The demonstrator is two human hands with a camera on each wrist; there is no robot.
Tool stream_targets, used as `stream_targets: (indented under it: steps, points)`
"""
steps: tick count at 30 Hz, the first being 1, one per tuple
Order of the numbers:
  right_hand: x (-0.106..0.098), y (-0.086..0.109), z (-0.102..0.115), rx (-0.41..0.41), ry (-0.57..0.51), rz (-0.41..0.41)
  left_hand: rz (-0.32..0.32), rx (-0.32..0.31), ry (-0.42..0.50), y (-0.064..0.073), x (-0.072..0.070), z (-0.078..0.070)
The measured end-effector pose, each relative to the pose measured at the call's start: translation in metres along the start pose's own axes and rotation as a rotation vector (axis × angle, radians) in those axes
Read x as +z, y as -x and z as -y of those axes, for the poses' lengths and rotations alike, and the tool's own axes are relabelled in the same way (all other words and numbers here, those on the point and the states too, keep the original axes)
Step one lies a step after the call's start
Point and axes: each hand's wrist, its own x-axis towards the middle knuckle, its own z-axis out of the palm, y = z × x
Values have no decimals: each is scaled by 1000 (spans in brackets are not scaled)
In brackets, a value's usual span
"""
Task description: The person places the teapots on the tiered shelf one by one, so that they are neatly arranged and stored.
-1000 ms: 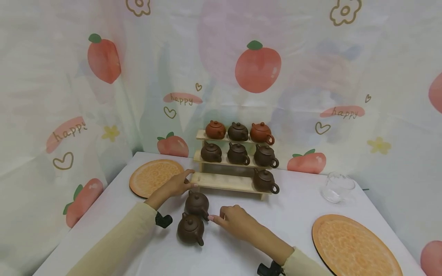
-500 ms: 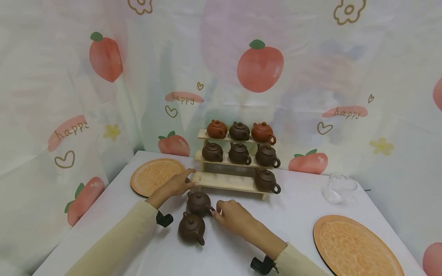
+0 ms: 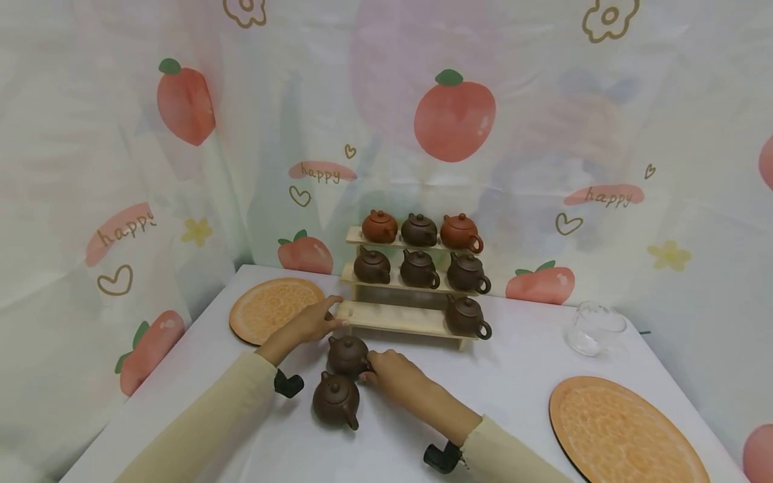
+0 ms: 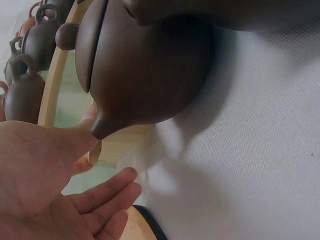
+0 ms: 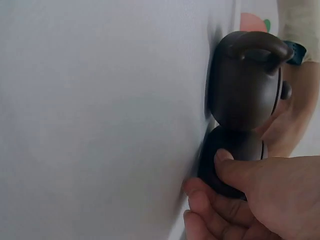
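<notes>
In the head view my left hand (image 3: 310,323) grips the left end of the bottom shelf of a three-tier wooden rack (image 3: 395,317), thumb and forefinger at its edge. My right hand (image 3: 398,379) holds the handle side of a dark brown teapot (image 3: 347,355) standing on the table before the rack; the handle is hidden by the fingers. In the right wrist view the thumb (image 5: 232,167) lies against this teapot's side, the other fingers curled below. A second dark teapot (image 3: 335,401) stands just nearer, its handle toward the lower right.
Red-brown and dark teapots fill the top shelf (image 3: 352,235); dark ones stand on the middle shelf. One dark teapot (image 3: 465,316) sits at the bottom shelf's right end. Orange round mats (image 3: 274,308) lie left and front right. A clear glass vessel (image 3: 592,329) stands at the right.
My right hand has moved left and closed its fingers at the farther teapot's handle. That teapot has turned slightly. The left hand has stayed on the rack.
</notes>
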Motion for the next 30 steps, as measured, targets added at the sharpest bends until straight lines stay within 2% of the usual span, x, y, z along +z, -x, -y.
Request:
stream_targets:
  steps: [11, 20, 24, 30]
  points:
    - [4, 8, -2, -61, 58, -97, -4, -1, -12, -1, 1, 2]
    - [-1, 25, -13, -43, 62, -112, -17, 24, -26, -1, 3, 0]
    - [-3, 35, -21, -38, 53, -144, -25, 32, -39, -1, 2, -1]
    - [-4, 49, -33, -9, 38, -159, -22, 26, -28, 0, 3, 0]
